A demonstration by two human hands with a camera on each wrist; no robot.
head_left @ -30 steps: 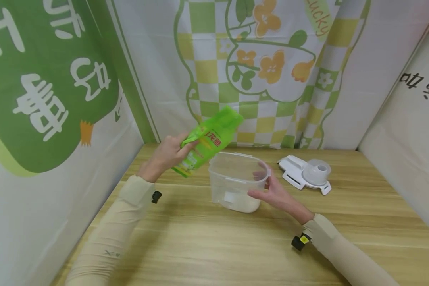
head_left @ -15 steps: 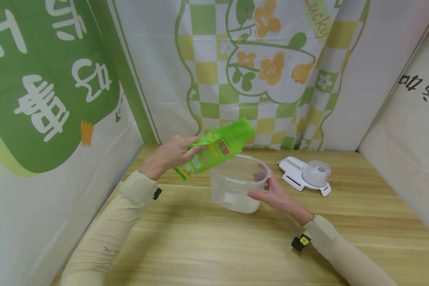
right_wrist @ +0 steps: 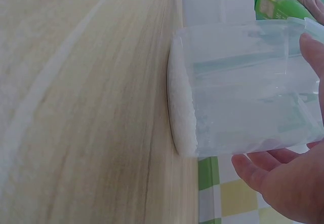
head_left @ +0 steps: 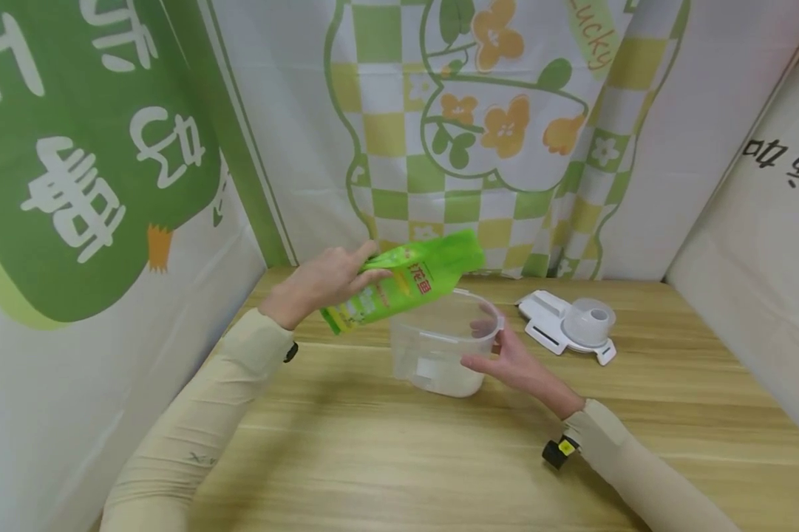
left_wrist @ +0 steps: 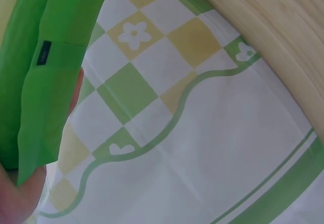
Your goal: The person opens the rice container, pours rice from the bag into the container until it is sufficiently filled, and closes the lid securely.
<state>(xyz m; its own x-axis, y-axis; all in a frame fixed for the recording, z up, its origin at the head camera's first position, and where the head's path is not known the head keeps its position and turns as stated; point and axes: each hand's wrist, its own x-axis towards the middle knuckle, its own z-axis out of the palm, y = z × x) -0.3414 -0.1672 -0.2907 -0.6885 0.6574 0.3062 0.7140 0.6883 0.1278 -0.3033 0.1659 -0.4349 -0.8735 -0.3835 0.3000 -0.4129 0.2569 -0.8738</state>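
My left hand (head_left: 326,279) grips a green plastic bag (head_left: 432,275) with red printed characters. The bag slants over the rim of a clear plastic container (head_left: 415,358), its far end a little higher and to the right. In the left wrist view the green bag (left_wrist: 55,57) fills the upper left, and its mouth is hidden. Standing upright on the table, the container is held at its right side by my right hand (head_left: 515,362), thumb in front and fingers behind. White rice (right_wrist: 182,102) forms a shallow layer at its bottom in the right wrist view.
A white lid (head_left: 548,319) with a clear round cup (head_left: 588,323) on it lies to the right of the container. The wooden table (head_left: 386,458) meets a patterned curtain (head_left: 386,148) at the back. Printed cloth walls stand at both sides.
My left hand has moved slightly right and tipped the bag flatter, so its raised far end has come down and right over the container. The right hand and container stay in place.
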